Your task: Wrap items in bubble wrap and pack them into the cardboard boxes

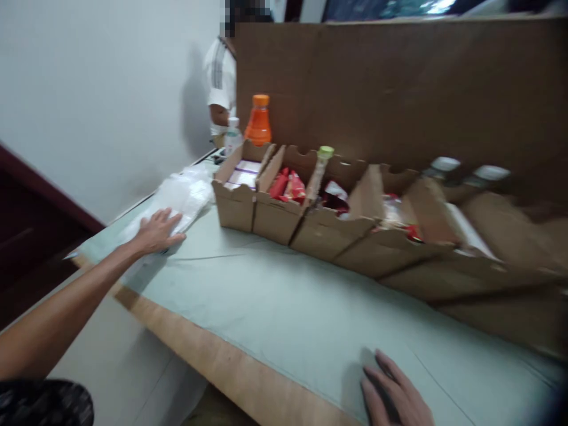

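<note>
Under left grip, plastic bags

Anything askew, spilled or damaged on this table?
No spill visible. Mildly askew: the pale green cloth stops short of the near side, leaving a wooden table edge bare. The clear plastic by the left hand lies crumpled, not flat. Blur hides finer damage.

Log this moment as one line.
left hand: spread on crumpled plastic | right hand: over pale green cloth, contact unclear | cardboard boxes: in a row
</note>
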### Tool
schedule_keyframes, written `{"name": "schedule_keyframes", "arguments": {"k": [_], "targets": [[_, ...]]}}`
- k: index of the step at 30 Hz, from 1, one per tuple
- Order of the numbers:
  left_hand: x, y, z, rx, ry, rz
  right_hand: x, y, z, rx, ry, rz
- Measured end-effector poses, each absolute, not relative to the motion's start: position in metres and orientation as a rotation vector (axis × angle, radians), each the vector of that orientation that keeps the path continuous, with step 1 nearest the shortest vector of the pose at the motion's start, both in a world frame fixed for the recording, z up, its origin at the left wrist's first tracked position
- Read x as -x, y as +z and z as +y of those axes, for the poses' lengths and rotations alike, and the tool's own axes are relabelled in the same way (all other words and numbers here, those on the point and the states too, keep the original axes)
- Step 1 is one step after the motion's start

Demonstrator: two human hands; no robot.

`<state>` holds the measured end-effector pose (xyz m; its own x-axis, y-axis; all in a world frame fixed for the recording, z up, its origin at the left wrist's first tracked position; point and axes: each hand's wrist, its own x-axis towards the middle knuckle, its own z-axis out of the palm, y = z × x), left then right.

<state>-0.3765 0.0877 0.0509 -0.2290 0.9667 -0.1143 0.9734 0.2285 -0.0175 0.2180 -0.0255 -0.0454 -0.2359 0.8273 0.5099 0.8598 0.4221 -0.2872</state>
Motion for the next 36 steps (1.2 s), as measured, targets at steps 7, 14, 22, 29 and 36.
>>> {"name": "schedule_keyframes", "arguments": {"k": [7, 14, 22, 29, 36], "targets": [[0.301, 0.044, 0.059, -2.43, 0.922, 2.179, -0.191, -0.026, -0.041, 1.525, -0.003, -1.919], [0.098, -0.021, 0.007, -2.738, 0.801, 1.372, -0.182, -0.016, -0.053, 1.619, 0.233, -1.839], [0.023, -0.052, -0.002, -3.066, 0.583, 1.149, -0.241, 0.018, -0.065, 1.346, 0.006, -1.944], [0.025, -0.046, -0.002, -3.158, 0.55, 1.107, -0.411, 0.123, 0.041, 1.992, -0.6, -1.73], [0.025, -0.049, -0.001, -3.176, 0.557, 1.08, -0.441, 0.171, 0.073, 2.3, -0.499, -2.121]]}}
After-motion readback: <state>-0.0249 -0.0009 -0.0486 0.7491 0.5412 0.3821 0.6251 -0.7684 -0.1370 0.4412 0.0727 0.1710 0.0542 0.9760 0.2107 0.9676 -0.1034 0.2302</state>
